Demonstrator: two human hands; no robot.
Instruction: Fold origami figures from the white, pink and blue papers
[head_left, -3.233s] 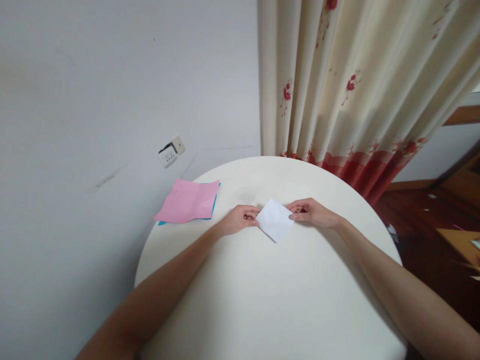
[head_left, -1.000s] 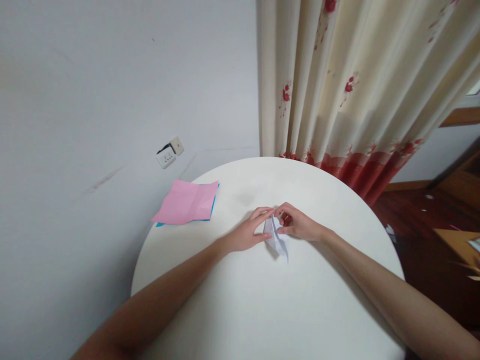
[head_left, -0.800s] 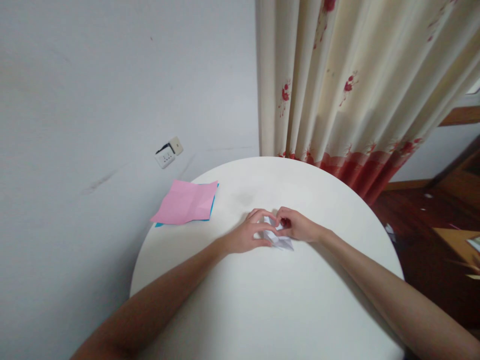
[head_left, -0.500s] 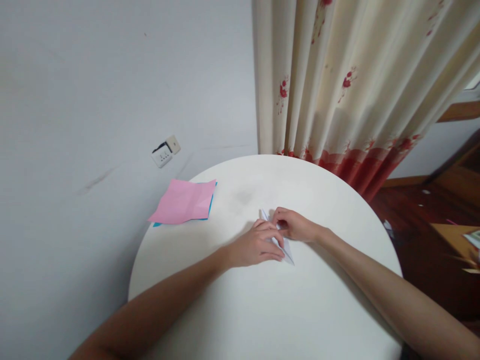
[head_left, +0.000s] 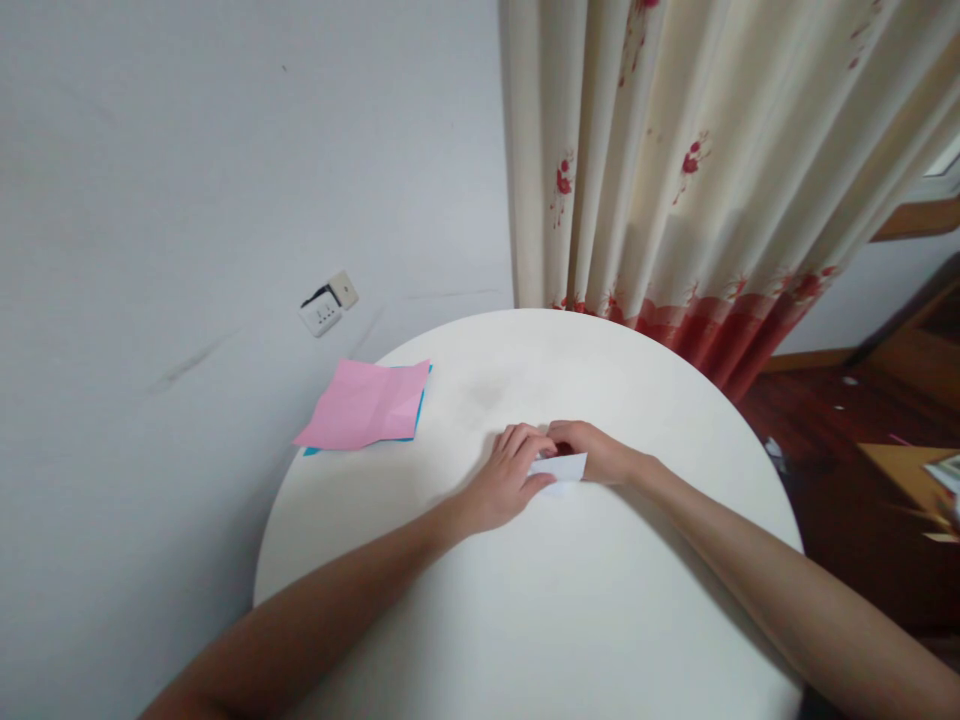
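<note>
A small folded white paper (head_left: pixel 561 467) lies near the middle of the round white table (head_left: pixel 540 600). My left hand (head_left: pixel 504 478) pinches its left end, fingers curled over the paper. From the right, my right hand (head_left: pixel 592 453) holds the other end, fingertips close to those of the left hand. Most of the paper is hidden under the two hands; only a narrow white strip shows between them.
A pink sheet (head_left: pixel 365 403) lies on a blue sheet (head_left: pixel 417 409) at the table's far left edge. A wall with a socket (head_left: pixel 327 303) stands behind, a cream and red curtain (head_left: pixel 697 180) at the back right, wooden floor at the right.
The white paper lay flat as a diamond held at two corners. Both hands then came together, lifted and folded it, and now press it into a narrow strip. The view drifted slightly.
</note>
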